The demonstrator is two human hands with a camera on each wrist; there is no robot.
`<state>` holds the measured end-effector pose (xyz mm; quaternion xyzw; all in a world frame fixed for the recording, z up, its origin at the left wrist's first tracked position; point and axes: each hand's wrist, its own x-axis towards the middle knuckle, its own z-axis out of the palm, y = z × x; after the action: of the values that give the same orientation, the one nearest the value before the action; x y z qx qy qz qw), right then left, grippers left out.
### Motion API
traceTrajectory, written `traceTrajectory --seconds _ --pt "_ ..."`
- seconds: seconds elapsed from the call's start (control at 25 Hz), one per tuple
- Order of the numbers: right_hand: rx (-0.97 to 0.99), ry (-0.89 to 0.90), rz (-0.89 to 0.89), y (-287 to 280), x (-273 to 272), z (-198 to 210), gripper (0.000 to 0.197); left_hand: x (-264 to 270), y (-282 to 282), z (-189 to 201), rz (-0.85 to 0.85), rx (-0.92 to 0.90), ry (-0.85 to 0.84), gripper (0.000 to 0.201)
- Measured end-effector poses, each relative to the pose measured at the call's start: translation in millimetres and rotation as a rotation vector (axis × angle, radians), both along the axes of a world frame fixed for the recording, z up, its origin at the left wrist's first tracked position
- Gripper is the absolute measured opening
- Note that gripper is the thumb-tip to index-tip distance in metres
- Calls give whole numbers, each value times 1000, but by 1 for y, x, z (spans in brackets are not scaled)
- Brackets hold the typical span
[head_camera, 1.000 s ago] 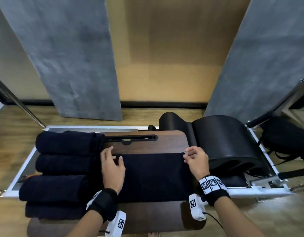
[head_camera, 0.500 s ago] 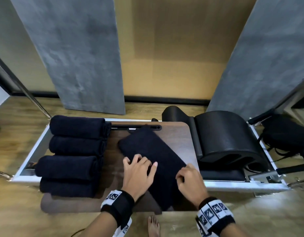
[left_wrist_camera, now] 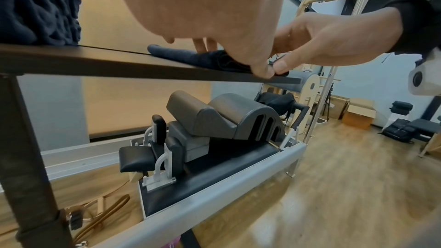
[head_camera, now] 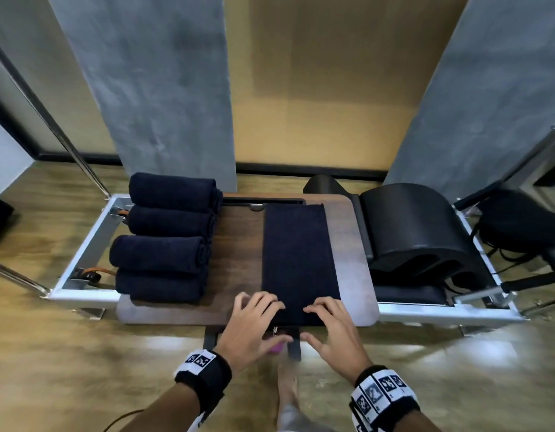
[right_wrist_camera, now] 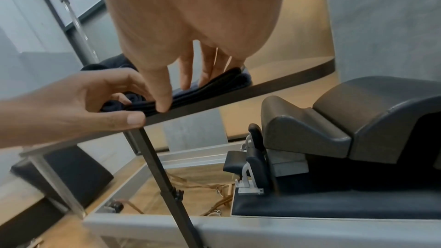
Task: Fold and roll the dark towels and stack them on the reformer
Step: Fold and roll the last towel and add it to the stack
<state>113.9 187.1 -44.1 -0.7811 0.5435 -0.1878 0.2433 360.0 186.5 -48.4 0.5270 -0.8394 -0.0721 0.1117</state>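
A folded dark towel [head_camera: 298, 254] lies lengthwise on the wooden board [head_camera: 238, 244], reaching from its far edge to its near edge. Both hands are at the towel's near end. My left hand [head_camera: 263, 310] curls its fingers over the left corner, and in the right wrist view the left hand [right_wrist_camera: 95, 99] has its thumb below the board's edge. My right hand [head_camera: 326, 311] lays its fingers on top of the towel [right_wrist_camera: 214, 84] with its thumb against the front edge. Several rolled dark towels [head_camera: 167, 238] are stacked at the board's left end.
The board sits across the silver reformer frame [head_camera: 82, 260]. A black arc barrel [head_camera: 416, 232] stands on the carriage just right of the board, with a black bag [head_camera: 525, 226] beyond it. A slanted metal pole [head_camera: 61, 132] rises at left. A bare foot [head_camera: 287, 388] stands below my hands.
The folded towel has been turned from crosswise, through a diagonal, to lengthwise. Both hands have come back from its far side to its near end.
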Motion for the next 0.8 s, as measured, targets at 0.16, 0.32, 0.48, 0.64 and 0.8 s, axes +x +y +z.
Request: traceTrajectory --seconds 0.16,0.32,0.48,0.64,0.8 --pt "-71 186 -4 17 5 4 57 5 10 7 8 53 64 23" --pt "-104 196 -7 13 0 8 56 12 11 10 59 48 247 7" --pt "-53 203 -20 1 0 12 56 5 2 10 186 69 365 11" --pt "-88 169 -56 -4 4 16 31 -6 -12 11 409 223 545 20" --pt "-122 191 -27 -7 4 12 25 -11 -25 11 504 289 548 13"
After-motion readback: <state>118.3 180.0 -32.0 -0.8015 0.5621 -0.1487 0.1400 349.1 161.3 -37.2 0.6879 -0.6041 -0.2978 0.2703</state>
